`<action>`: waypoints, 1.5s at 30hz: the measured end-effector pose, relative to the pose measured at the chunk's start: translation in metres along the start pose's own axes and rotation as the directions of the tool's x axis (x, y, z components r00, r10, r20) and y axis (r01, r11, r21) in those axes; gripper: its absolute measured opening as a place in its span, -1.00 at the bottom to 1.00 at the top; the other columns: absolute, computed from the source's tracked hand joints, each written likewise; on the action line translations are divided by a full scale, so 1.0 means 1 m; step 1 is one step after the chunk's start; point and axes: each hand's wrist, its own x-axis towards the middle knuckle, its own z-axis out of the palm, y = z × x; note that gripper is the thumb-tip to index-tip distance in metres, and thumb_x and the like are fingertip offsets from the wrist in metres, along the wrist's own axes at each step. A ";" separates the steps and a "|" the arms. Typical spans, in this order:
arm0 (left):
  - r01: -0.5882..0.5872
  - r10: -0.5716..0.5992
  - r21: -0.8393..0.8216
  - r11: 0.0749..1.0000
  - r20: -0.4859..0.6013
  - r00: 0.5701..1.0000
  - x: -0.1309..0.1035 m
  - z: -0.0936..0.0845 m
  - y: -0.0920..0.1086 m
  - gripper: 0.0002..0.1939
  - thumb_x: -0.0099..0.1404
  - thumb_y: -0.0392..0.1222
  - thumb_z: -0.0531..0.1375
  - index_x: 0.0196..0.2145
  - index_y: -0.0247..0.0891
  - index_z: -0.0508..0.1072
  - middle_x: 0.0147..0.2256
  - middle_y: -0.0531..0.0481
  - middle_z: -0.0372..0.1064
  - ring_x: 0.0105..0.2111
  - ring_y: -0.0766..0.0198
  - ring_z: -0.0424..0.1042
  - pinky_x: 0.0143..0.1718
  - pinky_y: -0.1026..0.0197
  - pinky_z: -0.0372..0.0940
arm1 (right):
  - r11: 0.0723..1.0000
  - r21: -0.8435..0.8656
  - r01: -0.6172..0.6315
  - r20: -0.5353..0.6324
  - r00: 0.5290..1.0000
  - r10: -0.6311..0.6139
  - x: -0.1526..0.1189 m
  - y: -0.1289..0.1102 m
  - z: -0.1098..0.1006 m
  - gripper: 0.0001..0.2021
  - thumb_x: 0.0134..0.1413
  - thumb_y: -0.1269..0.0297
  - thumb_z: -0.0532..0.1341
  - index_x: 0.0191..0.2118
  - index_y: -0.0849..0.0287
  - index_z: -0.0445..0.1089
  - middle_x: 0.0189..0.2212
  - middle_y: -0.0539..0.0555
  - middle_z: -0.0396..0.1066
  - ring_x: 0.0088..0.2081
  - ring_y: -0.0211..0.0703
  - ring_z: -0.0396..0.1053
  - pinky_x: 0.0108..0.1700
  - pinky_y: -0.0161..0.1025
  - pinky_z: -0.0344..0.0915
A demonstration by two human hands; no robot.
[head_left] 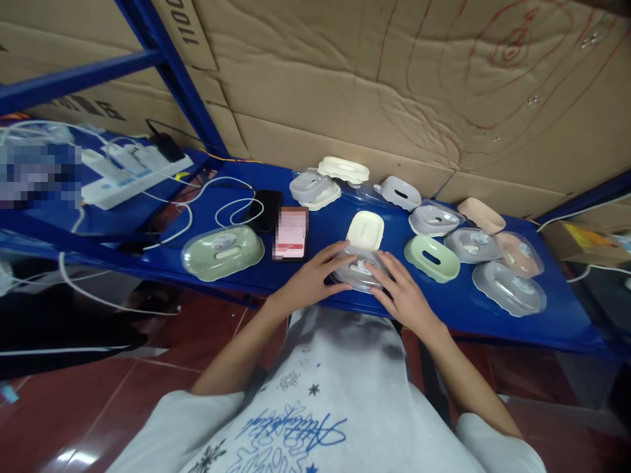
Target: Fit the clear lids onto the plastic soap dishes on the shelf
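Note:
A grey soap dish with a clear lid and a small label (pixel 359 279) lies near the front edge of the blue table, between my two hands. My left hand (pixel 318 276) grips it from the left, its thumb at the near side and fingers on the lid. On the other side, my right hand (pixel 405 290) holds its right edge with fingers curved over the lid. Just behind it, touching or nearly so, is a cream soap dish part (pixel 365 230). To the right of my right hand sits a green soap dish (pixel 432 259) with an oval slot.
Several lidded soap dishes (pixel 510 289) crowd the right side. More dishes (pixel 344 169) stand along the cardboard wall (pixel 296 98). At left are a lidded green dish (pixel 223 253), a lit phone (pixel 292 233), a dark phone (pixel 266 210), white cables and a power strip (pixel 140 180).

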 end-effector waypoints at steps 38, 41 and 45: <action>0.031 -0.034 0.359 0.933 0.003 0.999 0.007 -0.002 0.004 -0.69 0.42 0.04 0.38 -0.16 -0.25 0.45 0.06 -0.22 0.46 0.09 -0.07 0.50 0.12 -0.11 0.50 | 0.651 -0.357 -0.670 -0.492 0.727 0.479 -0.147 0.051 -0.060 -0.44 0.42 0.00 0.22 0.39 0.13 0.38 0.48 0.35 0.17 0.49 0.48 0.08 0.37 0.51 0.12; 0.037 -0.033 0.269 0.962 -0.021 0.999 0.003 0.000 0.005 -0.81 0.49 -0.08 0.30 -0.10 -0.23 0.45 0.15 -0.22 0.41 0.21 -0.04 0.46 0.22 -0.10 0.47 | 0.673 -0.416 -0.612 -0.428 0.785 0.449 -0.107 0.054 -0.055 -0.42 0.43 0.08 0.20 0.45 0.18 0.29 0.46 0.38 0.19 0.48 0.42 0.11 0.42 0.48 0.05; 0.043 -0.043 0.156 0.987 -0.001 0.999 0.001 0.000 0.003 -0.82 0.53 -0.23 0.19 0.05 -0.20 0.45 0.20 -0.19 0.39 0.42 -0.02 0.28 0.37 -0.11 0.36 | 0.806 -0.386 -0.449 -0.274 0.890 0.364 -0.045 0.063 -0.042 -0.42 0.47 0.12 0.14 0.47 0.26 0.24 0.38 0.38 0.33 0.44 0.29 0.22 0.48 0.38 0.00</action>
